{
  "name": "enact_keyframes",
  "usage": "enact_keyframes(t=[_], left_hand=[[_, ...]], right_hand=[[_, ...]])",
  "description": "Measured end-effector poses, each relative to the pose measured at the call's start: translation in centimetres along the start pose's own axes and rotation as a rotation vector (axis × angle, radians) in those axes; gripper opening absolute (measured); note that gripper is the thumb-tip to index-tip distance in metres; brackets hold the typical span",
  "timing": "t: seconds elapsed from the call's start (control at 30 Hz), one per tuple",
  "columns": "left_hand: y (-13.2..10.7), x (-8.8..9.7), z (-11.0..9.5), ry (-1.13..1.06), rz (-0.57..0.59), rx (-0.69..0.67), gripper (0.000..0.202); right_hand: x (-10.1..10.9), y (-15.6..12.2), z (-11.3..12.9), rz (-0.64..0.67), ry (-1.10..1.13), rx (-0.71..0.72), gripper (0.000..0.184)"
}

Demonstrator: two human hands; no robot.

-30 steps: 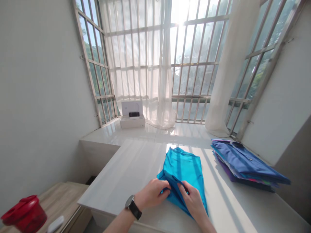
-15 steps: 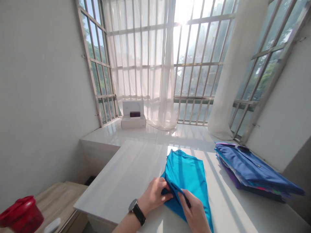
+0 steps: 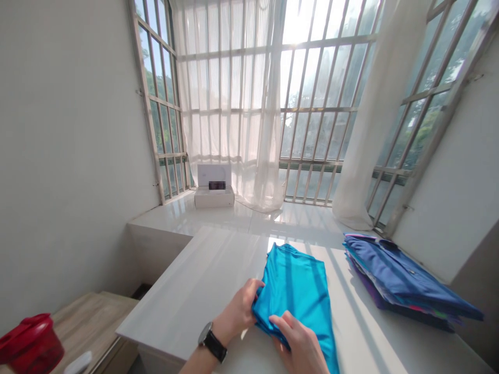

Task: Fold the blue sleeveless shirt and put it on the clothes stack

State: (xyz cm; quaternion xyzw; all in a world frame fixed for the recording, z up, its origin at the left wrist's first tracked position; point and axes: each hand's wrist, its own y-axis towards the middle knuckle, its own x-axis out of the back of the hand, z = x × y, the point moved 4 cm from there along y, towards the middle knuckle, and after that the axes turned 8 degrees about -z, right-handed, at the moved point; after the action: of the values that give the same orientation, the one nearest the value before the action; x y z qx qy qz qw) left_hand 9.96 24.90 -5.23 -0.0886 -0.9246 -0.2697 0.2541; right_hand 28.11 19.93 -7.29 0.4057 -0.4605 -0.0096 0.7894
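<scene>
Left hand (image 3: 237, 306) and right hand (image 3: 298, 345) at a shiny turquoise garment (image 3: 300, 285) on a white tabletop (image 3: 202, 291)

The left hand, a black wristwatch (image 3: 211, 342) at its wrist, grasps the garment's gathered left edge, while the right hand lies open on its near part, fingers spread and not clenched. The garment lies flat near the tabletop's front edge, well apart from a stack of folded blue and purple clothes (image 3: 401, 280) toward the right edge.
</scene>
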Motion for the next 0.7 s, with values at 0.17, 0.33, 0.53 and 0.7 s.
enact_keyframes(t=[0.17,0.33,0.53,0.7], left_hand=[[-0.8,1.3,-1.8,0.269,0.069,-0.101,0.073],[-1.7,0.8,-2.7,0.379,0.175,-0.203,0.033],[-2.4,1.2,-1.8,0.287,0.153,-0.125,0.035],[-3.0,2.4,-3.2,0.323,0.15,-0.116,0.026]], right_hand=[[0.0,0.0,0.0,-0.006,-0.018,0.032,0.04],[-0.2,0.2,0.1,0.033,0.007,0.029,0.04],[1.8,-0.4,0.0,0.046,0.034,0.094,0.018],[4.9,-2.5,-1.7,0.027,-0.034,0.16,0.016]])
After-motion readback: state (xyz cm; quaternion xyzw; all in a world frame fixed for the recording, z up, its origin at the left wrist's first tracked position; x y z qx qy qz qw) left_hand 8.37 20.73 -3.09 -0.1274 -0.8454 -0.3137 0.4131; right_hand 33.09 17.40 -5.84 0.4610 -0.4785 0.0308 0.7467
